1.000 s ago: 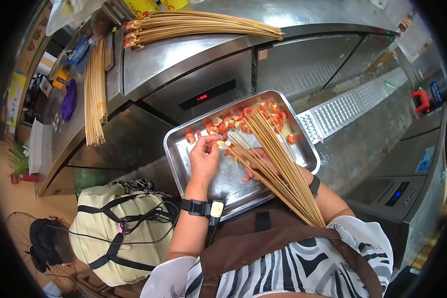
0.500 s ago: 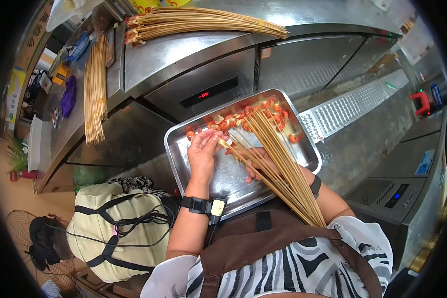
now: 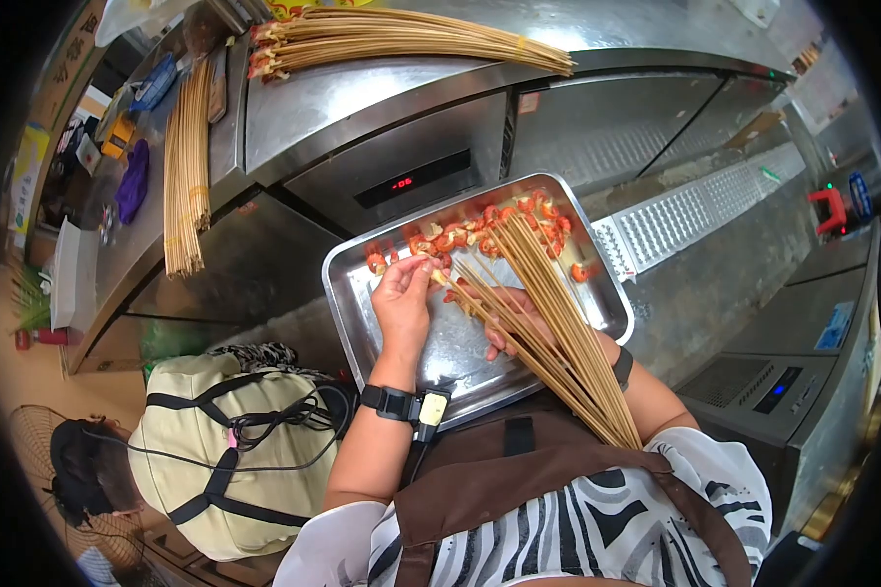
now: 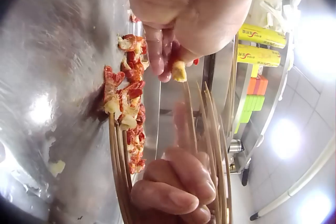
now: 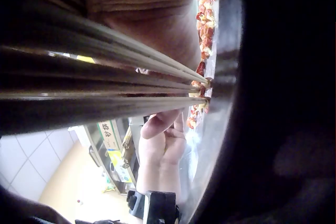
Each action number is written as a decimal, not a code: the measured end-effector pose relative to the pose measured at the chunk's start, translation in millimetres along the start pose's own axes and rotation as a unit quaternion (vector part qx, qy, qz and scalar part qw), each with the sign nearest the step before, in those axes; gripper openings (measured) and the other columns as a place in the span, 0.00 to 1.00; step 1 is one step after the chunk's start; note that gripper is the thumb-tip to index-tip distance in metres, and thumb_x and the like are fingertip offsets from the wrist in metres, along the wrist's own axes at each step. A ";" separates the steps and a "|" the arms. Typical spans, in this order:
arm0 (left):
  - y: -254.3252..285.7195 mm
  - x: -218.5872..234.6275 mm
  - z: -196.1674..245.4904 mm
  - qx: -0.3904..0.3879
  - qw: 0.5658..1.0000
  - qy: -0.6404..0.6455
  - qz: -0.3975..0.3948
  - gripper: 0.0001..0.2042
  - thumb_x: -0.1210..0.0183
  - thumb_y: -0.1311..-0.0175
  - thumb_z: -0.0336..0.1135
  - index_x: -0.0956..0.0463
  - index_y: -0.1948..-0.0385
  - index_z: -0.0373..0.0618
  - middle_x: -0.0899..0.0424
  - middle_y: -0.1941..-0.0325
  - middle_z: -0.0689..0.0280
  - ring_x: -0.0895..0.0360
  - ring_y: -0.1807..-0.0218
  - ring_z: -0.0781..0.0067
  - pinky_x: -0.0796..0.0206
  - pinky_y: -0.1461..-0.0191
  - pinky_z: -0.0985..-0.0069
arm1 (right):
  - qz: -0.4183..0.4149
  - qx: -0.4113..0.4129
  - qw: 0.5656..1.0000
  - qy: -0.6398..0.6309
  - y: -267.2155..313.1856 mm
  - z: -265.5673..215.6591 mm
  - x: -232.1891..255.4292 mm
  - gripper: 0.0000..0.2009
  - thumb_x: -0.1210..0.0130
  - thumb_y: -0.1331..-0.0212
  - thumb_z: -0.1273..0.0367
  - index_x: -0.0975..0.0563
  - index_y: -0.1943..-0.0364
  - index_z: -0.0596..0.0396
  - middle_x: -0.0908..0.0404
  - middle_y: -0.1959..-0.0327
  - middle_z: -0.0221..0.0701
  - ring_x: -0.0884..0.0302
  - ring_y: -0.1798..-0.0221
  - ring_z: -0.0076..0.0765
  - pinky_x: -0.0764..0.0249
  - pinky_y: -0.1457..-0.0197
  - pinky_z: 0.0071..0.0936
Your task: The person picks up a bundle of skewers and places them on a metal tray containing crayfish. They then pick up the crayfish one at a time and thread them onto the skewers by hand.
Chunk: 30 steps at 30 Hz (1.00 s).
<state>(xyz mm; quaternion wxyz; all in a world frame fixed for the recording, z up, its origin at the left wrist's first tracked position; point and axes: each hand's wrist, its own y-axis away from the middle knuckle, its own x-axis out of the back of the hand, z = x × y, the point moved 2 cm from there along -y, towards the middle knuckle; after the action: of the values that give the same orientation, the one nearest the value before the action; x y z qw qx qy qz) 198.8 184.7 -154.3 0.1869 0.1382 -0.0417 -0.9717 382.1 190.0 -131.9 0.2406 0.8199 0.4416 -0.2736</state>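
Observation:
Thumb and fingertips of my left hand [image 3: 401,305] pinch a small crayfish tail, its pale yellow meat [image 4: 179,71] showing in the left wrist view. The tip of one bamboo skewer is right at that meat. My right hand [image 4: 176,184] grips a fanned bunch of long bamboo skewers [image 3: 578,342], which slant back toward the apron. A few of these skewers carry red crayfish tails [image 4: 123,98] on their ends. Both hands are over a steel tray [image 3: 450,367], where loose crayfish tails [image 3: 450,238] lie along the far side.
Beyond the tray, a steel counter [image 3: 362,93] holds a bundle of loaded skewers [image 3: 411,41]. Another skewer bundle [image 3: 186,176] overhangs the counter's left edge. Another person [image 3: 235,460] is close at the left; a steel appliance [image 3: 764,372] stands at the right.
My left fingers loosened and spread slightly half a second ago, then closed in again by the skewer tip. The right hand keeps its hold on the skewers.

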 end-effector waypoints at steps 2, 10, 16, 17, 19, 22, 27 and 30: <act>0.9 -0.8 1.7 -0.013 1.000 -0.016 0.006 0.06 0.48 0.39 0.26 0.27 0.62 0.36 0.21 0.62 0.60 0.21 0.61 0.70 0.27 0.61 0.78 | 0.008 -0.014 1.000 -0.011 -0.3 2.8 1.7 0.26 0.54 0.38 0.65 0.45 0.36 0.52 0.31 0.77 0.23 0.32 0.78 0.17 0.27 0.58 0.24; 5.5 -7.7 10.5 -0.027 1.000 -0.010 -0.012 0.07 0.47 0.40 0.26 0.27 0.62 0.34 0.20 0.63 0.58 0.21 0.62 0.70 0.27 0.62 0.77 | -0.009 -0.011 1.000 -0.004 0.8 -1.9 -1.5 0.27 0.52 0.39 0.64 0.45 0.36 0.53 0.32 0.78 0.23 0.32 0.77 0.17 0.27 0.59 0.24; 11.8 -12.6 13.2 0.044 0.999 -0.011 0.007 0.08 0.47 0.39 0.31 0.27 0.64 0.35 0.20 0.66 0.59 0.21 0.65 0.70 0.27 0.62 0.76 | 0.013 -0.016 1.000 0.019 1.3 1.0 0.3 0.27 0.52 0.39 0.64 0.44 0.37 0.53 0.32 0.78 0.23 0.32 0.77 0.17 0.27 0.61 0.23; 11.7 -11.5 12.7 0.045 0.999 -0.011 0.006 0.08 0.47 0.39 0.31 0.27 0.64 0.35 0.20 0.66 0.59 0.21 0.65 0.70 0.27 0.62 0.76 | 0.015 -0.013 0.999 0.027 1.3 1.8 1.4 0.26 0.52 0.39 0.65 0.44 0.37 0.54 0.33 0.79 0.23 0.32 0.77 0.17 0.26 0.61 0.23; 11.4 -8.6 10.2 0.097 0.994 0.038 -0.021 0.08 0.47 0.40 0.32 0.26 0.66 0.35 0.19 0.68 0.59 0.20 0.67 0.70 0.27 0.64 0.75 | 0.014 -0.009 1.000 0.022 0.6 0.5 0.1 0.25 0.52 0.39 0.66 0.42 0.38 0.54 0.32 0.78 0.23 0.32 0.76 0.17 0.26 0.61 0.23; 12.6 -9.7 15.2 0.132 0.990 0.052 -0.017 0.08 0.46 0.40 0.32 0.25 0.66 0.35 0.19 0.68 0.58 0.21 0.68 0.71 0.28 0.65 0.77 | 0.017 -0.005 1.000 0.021 1.6 0.6 0.1 0.21 0.52 0.39 0.67 0.37 0.42 0.56 0.31 0.77 0.24 0.31 0.75 0.18 0.26 0.62 0.23; 13.0 -8.7 14.7 0.171 0.981 0.087 -0.027 0.08 0.46 0.41 0.32 0.25 0.68 0.36 0.19 0.69 0.58 0.21 0.69 0.69 0.28 0.64 0.75 | 0.035 -0.014 0.999 -0.003 0.6 2.1 -0.6 0.17 0.51 0.41 0.69 0.33 0.48 0.57 0.29 0.76 0.25 0.29 0.73 0.20 0.26 0.62 0.25; 13.1 -8.0 13.4 0.207 0.970 0.121 -0.033 0.08 0.47 0.40 0.33 0.26 0.66 0.37 0.19 0.68 0.59 0.21 0.67 0.68 0.29 0.61 0.73 | 0.036 -0.019 0.999 -0.002 -1.0 1.6 0.3 0.15 0.51 0.41 0.70 0.33 0.50 0.58 0.29 0.76 0.25 0.28 0.72 0.21 0.25 0.61 0.25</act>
<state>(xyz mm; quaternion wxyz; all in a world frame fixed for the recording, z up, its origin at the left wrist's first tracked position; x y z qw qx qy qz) 206.8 175.9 -137.7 0.1257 0.2920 -0.2147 -0.9235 381.0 189.6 -133.5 0.2668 0.8299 0.4165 -0.2582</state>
